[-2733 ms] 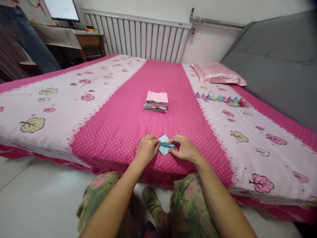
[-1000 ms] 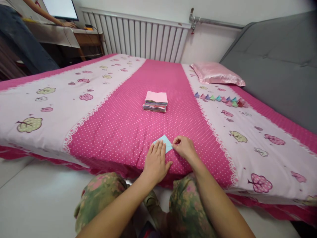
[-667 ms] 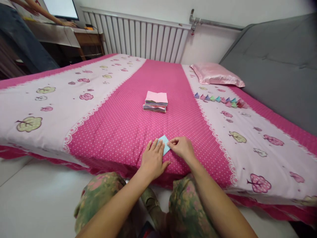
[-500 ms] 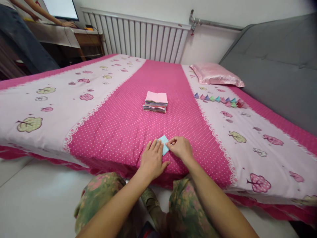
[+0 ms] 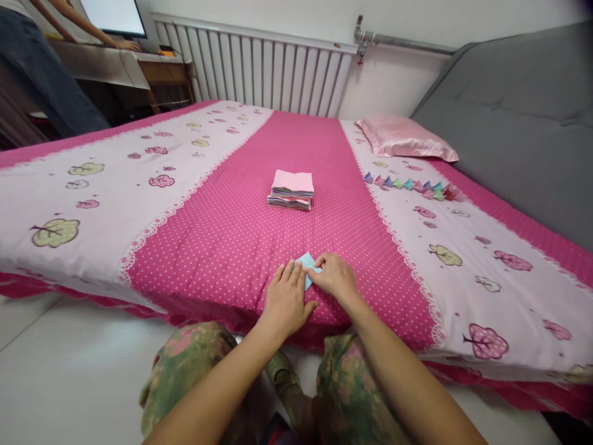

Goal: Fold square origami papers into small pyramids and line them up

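The blue paper (image 5: pixel 307 266) lies on the dotted pink strip of the bed (image 5: pixel 222 228), near its front edge. Most of it is covered and only its far corner shows. The left hand (image 5: pixel 286 298) lies flat on it, palm down with fingers spread, pinning it to the cover. The right hand (image 5: pixel 334 276) is curled, with thumb and forefinger pinched together on the paper's right edge, just beside the left fingertips.

The main risk is the soft bed. Pressure sinks into the mattress, so a crease pressed here could come out rounded or off its line. If the right hand pulls sideways while the left palm bears down only lightly, the paper could skid on the cloth and its layers slip out of line. Too hard a pinch could crumple or tear the thin corner. With the 2 hands hiding most of the paper, a misaligned edge would be hard to see. It also lies close enough to the edge to slide off toward the knees.

The stack (image 5: pixel 291 189) sits well apart up the strip. The row of small folded pieces (image 5: pixel 412 185) lies to the right, near the pillow (image 5: pixel 403 137). Another person (image 5: pixel 41 68) stands at a desk far to the left.
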A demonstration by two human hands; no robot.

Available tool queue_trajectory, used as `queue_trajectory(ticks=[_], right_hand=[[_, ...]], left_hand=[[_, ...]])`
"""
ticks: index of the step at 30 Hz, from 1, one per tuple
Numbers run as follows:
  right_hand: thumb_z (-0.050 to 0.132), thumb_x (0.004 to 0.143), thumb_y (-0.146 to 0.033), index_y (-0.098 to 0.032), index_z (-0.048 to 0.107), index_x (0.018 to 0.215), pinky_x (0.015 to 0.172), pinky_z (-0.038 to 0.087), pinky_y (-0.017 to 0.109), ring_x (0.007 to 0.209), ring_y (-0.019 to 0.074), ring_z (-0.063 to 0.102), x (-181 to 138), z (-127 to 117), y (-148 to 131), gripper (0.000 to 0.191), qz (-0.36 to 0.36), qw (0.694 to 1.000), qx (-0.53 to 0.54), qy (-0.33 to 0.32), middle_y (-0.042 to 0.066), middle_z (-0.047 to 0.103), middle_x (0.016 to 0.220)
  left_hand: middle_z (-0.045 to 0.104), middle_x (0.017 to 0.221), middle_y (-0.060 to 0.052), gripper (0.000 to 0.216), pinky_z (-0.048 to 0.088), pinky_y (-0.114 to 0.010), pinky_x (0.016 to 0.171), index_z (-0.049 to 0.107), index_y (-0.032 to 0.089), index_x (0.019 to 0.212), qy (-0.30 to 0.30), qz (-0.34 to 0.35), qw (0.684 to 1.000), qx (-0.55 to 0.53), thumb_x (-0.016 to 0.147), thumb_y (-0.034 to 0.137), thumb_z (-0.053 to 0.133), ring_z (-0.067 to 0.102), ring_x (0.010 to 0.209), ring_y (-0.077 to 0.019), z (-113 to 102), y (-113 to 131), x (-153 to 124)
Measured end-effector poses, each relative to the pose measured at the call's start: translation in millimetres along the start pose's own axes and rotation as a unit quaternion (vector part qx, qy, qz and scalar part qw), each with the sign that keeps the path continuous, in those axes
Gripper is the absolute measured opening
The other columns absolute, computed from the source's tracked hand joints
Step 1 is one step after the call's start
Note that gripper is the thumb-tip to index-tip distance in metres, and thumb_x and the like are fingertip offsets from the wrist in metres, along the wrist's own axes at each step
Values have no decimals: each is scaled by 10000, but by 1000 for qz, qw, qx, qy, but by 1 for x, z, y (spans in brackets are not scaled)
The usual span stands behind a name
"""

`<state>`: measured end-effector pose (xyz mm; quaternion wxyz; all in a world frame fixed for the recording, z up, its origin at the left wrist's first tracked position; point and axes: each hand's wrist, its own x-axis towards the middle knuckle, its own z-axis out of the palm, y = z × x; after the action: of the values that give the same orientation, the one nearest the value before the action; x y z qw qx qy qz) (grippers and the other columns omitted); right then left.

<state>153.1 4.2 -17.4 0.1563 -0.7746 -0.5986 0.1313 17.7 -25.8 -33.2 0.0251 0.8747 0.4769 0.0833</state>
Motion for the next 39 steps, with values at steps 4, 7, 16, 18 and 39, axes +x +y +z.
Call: queue_trajectory(ticks=[4, 7, 16, 18, 39], right_hand=[[602, 660, -411, -225, 642, 797, 617, 403, 267, 812, 212, 617, 1, 0, -1, 234, 5, 1000, 9, -4, 72, 671, 881], [591, 667, -362, -234, 642, 795, 592, 396, 260, 772, 201, 619, 2, 0, 1, 189, 9, 1000, 15, -19, 57, 674, 855], [571, 625, -198, -220, 648, 764, 573, 376, 219, 684, 143, 598, 7, 2, 11, 161, -4, 998, 58, -21, 20, 675, 762], [557, 610, -156, -215, 647, 740, 574, 379, 212, 664, 134, 596, 8, 3, 13, 168, -5, 997, 77, -22, 11, 673, 725], [488, 795, -412, -182, 677, 862, 625, 454, 234, 702, 159, 659, 11, -3, 28, 305, -4, 985, 174, -5, 59, 713, 791]], left_hand=[[352, 1394, -127, 666, 162, -402, 1082, 385, 94, 1314, -10, -5, 1000, -3, 791, 505, 425, 239, 1320, -258, -1, 1, 1], [330, 1404, -138, 679, 143, -393, 1089, 368, 69, 1322, -16, -7, 1000, -7, 799, 499, 419, 221, 1325, -260, -2, 2, 0], [328, 1407, -128, 683, 142, -391, 1088, 360, 74, 1327, -17, -5, 1000, -1, 802, 508, 409, 216, 1327, -258, -1, 2, 0], [332, 1405, -130, 685, 147, -394, 1086, 361, 74, 1327, -14, -5, 1000, -1, 802, 511, 407, 221, 1325, -260, -1, 2, 0], [423, 1349, -131, 592, 262, -370, 1062, 420, 99, 1284, 2, 16, 996, -84, 811, 454, 453, 336, 1277, -231, -11, -11, 3]])
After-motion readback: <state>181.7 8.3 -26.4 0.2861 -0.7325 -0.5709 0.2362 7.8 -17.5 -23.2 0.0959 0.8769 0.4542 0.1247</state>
